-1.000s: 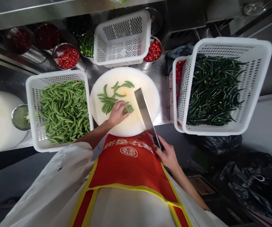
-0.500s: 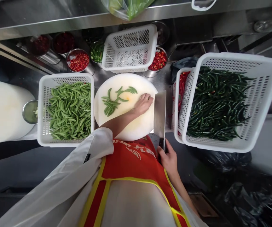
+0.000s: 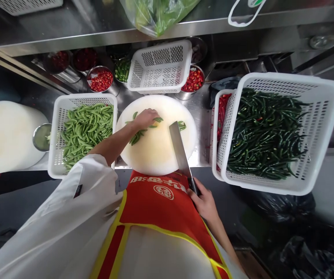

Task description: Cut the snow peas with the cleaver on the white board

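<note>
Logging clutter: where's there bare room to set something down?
Bare: the near part of the board, between left hand and apron, left of the knife; a narrow counter strip between board and right baskets. Crowded: the board's far left, with pods at the left hand, and behind the board, bowls and the far basket.

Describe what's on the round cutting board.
Green pods lie around the left hand; more lie by the tip of the cleaver. Whatever the hand and cleaver cover can't be seen.
</note>
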The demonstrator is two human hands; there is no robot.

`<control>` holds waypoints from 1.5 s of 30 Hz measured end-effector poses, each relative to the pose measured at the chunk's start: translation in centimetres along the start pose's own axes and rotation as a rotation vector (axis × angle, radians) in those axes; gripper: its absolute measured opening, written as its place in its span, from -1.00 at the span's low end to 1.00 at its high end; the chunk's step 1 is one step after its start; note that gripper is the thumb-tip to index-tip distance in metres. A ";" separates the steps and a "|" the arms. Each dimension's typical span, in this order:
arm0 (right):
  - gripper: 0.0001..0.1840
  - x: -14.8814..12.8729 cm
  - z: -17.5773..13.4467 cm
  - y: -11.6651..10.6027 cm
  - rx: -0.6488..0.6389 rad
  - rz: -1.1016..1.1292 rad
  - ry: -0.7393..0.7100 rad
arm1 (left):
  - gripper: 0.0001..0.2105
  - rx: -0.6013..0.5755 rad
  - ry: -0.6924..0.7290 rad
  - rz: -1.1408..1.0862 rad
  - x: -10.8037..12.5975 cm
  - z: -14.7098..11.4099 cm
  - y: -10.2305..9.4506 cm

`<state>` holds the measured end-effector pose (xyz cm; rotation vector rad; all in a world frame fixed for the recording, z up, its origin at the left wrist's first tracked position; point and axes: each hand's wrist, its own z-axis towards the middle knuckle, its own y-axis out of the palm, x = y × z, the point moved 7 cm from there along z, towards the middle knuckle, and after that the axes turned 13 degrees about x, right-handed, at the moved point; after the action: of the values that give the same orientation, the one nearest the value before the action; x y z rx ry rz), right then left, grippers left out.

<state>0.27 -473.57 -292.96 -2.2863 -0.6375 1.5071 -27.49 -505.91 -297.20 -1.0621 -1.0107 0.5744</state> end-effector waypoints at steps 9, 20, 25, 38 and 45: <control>-0.30 -0.8 1.3 1.6 -0.050 -0.023 -0.002 | -0.65 -0.052 -0.034 -0.036 -0.1 -4.3 -1.3; -0.42 -2.4 3.0 1.8 -0.089 -0.170 -0.069 | -0.76 0.101 -0.135 -0.014 9.9 -8.9 2.5; -0.44 -4.4 3.8 2.4 -0.099 -0.348 -0.134 | -0.72 0.335 -0.289 -0.168 9.6 -11.4 3.2; -0.58 -7.0 0.4 3.1 -0.152 -0.440 -0.202 | -0.90 0.232 -0.027 -0.331 9.0 -10.4 3.7; -0.65 -6.0 1.5 5.0 -0.212 -0.582 -0.174 | -0.85 0.238 0.045 -0.309 9.1 -9.9 4.3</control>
<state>-2.28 -480.92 -291.38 -1.8650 -1.4247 1.3946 -14.33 -501.26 -298.78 -0.6891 -1.0150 0.4039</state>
